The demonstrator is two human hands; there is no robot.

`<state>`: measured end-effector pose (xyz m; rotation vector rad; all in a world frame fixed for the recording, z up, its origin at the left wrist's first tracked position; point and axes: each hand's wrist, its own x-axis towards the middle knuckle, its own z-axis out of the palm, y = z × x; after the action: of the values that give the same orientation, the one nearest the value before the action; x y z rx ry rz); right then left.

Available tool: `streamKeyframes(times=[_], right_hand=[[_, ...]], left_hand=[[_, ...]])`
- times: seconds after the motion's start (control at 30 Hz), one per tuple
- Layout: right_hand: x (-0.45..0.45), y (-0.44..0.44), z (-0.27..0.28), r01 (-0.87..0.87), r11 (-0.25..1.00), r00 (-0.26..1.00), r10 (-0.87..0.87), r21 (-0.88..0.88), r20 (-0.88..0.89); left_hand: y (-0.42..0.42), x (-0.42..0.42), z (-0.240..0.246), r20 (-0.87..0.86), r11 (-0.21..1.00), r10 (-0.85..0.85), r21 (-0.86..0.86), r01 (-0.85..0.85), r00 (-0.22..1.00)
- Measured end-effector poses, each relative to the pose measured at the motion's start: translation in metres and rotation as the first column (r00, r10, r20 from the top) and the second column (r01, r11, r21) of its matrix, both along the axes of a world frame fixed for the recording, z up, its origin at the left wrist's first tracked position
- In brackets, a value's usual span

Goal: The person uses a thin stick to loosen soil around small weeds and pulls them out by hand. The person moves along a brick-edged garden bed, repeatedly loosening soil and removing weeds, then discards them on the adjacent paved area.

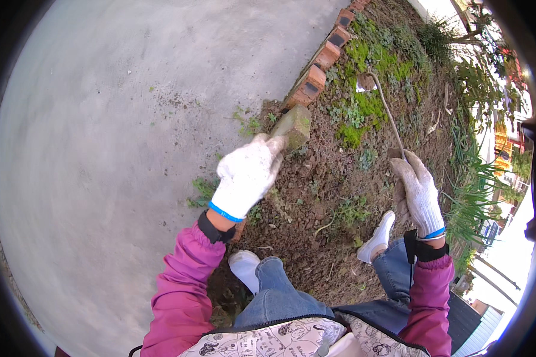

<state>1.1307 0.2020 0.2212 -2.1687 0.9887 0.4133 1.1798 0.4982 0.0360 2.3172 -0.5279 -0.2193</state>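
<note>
My left hand (248, 176), in a white work glove with a blue cuff, is at the near end of a moss-stained block (295, 125). Its curled fingertips overlap the block's edge; whether they grip it is hidden. The block ends the visible row of tilted red bricks (310, 85). My right hand (415, 192), in a soiled matching glove, is closed around the handle of a small hand hoe (391, 116). That thin handle bends at its far end to a flat metal blade (366, 84), which rests on green moss (370, 105).
Grey concrete paving (116, 156) spreads out on the left, with soil crumbs and small weeds (203, 189) by the border. Bare soil (303, 196) lies between my white shoes (379, 236). Long grassy plants (469, 192) and a leafy shrub (478, 80) line the bed's right side.
</note>
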Motion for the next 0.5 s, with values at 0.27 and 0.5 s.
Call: streamKeyframes(times=[0.27, 0.5], right_hand=[[-0.02, -0.005, -0.009, 0.005, 0.999, 0.992, 0.0, 0.04, -0.125], [-0.035, -0.019, -0.011, 0.09, 0.995, 0.996, -0.089, 0.053, -0.014]], left_hand=[[-0.015, 0.061, -0.153, 0.029, 0.79, -0.358, 0.541, 0.287, 0.933], [0.0, 0.061, -0.128, -0.494, 0.929, -0.204, 0.173, 0.326, 0.845]])
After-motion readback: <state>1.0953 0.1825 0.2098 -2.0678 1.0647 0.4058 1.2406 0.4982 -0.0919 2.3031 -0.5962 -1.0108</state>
